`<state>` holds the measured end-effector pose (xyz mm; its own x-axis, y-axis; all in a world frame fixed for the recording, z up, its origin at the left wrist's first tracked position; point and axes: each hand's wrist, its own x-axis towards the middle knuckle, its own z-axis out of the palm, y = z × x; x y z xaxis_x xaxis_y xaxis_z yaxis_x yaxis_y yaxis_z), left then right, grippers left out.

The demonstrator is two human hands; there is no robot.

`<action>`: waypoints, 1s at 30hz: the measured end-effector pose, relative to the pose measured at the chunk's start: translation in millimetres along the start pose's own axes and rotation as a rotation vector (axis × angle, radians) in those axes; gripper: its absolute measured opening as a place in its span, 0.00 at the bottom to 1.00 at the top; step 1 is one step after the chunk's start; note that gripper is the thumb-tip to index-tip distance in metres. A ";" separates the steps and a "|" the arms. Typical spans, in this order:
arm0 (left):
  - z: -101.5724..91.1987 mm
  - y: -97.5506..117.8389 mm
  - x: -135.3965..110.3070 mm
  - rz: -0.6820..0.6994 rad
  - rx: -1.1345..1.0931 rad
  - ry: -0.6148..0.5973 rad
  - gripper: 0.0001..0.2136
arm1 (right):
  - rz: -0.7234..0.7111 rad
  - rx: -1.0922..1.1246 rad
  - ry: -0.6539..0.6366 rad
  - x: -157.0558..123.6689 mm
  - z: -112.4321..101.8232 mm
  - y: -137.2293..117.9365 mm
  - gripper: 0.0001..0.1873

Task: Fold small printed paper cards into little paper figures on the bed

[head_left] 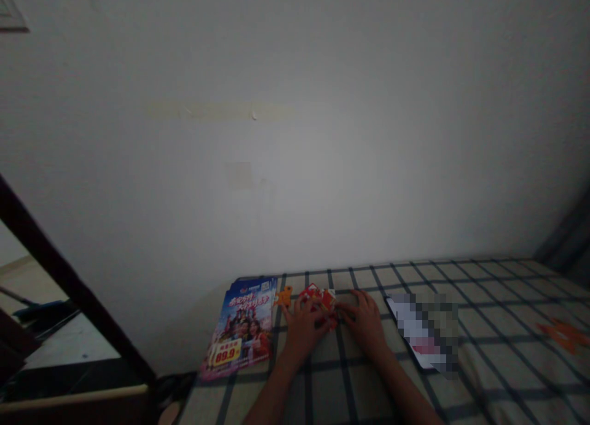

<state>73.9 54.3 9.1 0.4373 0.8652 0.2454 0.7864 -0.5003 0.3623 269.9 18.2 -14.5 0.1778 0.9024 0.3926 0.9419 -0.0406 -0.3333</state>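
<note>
A pale wall (369,136) backs the scene, and below it stretches a checked cloth (488,284), creased toward the right. Such a covering probably gives a little under pressure, so a light, even touch suits it better than a hard push.

A fanned stack of printed leaflets (244,327) lies on the left, well apart from the right hand; the left elbow does best kept clear of its near corner. A flat white item (408,320), partly pixelated, lies to the right of the right hand.

The left hand (304,327) reaches over the near left part of the red paper piece, its fingers bent and somewhat spread. The right hand (366,320) comes in at the right edge, thumb and forefinger drawn close; in this dim light I cannot tell whether either hand truly pinches the paper.

An orange shape (563,335) lies far to the right. The red paper piece (316,293) sits between the hands, on the cloth; steadying it with one hand while the other works the edge seems wise. An orange cutout (283,296) lies just beside the left fingertips, easily nudged.
</note>
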 end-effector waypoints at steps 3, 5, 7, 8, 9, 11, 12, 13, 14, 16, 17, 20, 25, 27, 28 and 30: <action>-0.2 -0.1 0.0 0.000 -0.023 -0.013 0.14 | -0.004 -0.003 -0.020 0.5 0.0 1.0 0.15; -0.5 -0.2 0.3 0.001 -0.032 -0.020 0.14 | 0.002 0.005 -0.040 2.3 -1.0 1.0 0.15; -0.2 -0.4 0.7 0.003 -0.031 -0.019 0.15 | 0.020 0.017 -0.049 5.1 -2.2 -0.5 0.14; 0.3 -0.6 0.9 0.005 -0.026 -0.016 0.15 | 0.035 0.021 -0.047 6.7 -2.7 -2.0 0.13; 0.9 -0.8 1.1 0.005 -0.019 -0.011 0.14 | 0.052 0.024 -0.041 8.3 -3.0 -3.7 0.12; 2.3 -1.3 1.1 0.004 -0.003 -0.002 0.14 | 0.079 0.030 -0.018 11.1 -2.8 -7.6 0.10; 3.0 -1.6 1.1 0.003 0.003 0.001 0.15 | 0.086 0.033 -0.006 12.2 -2.3 -9.4 0.09; 3.6 -1.8 1.0 0.003 0.007 0.005 0.15 | 0.090 0.035 0.006 13.0 -1.6 -10.9 0.08; 4.1 -2.0 0.8 0.005 0.010 0.009 0.15 | 0.090 0.037 0.014 13.6 -0.9 -12.0 0.08; 4.7 -2.3 0.5 0.012 0.014 0.015 0.15 | 0.085 0.036 0.023 14.4 0.5 -12.8 0.07; 4.9 -2.4 0.4 0.014 0.015 0.017 0.14 | 0.084 0.035 0.024 14.8 0.8 -12.6 0.07; 5.2 -2.7 0.4 0.015 0.016 0.018 0.14 | 0.071 0.044 0.011 16.6 -0.8 -10.4 0.07; 5.8 -3.0 0.7 0.001 0.007 0.019 0.14 | 0.042 0.076 -0.059 20.4 -7.9 -5.7 0.08; 5.8 -2.9 0.6 0.000 0.000 0.017 0.14 | 0.026 0.080 -0.077 21.1 -9.2 -3.9 0.10; 5.7 -2.9 0.6 0.003 -0.005 0.019 0.14 | 0.016 0.081 -0.082 21.3 -9.2 -3.0 0.10; 5.5 -2.7 0.3 0.009 -0.012 0.028 0.14 | -0.009 0.078 -0.085 21.2 -8.2 -0.9 0.12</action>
<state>74.4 56.2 3.2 0.4315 0.8596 0.2738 0.7773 -0.5083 0.3707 275.1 33.8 1.2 0.1413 0.9357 0.3231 0.9180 -0.0017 -0.3966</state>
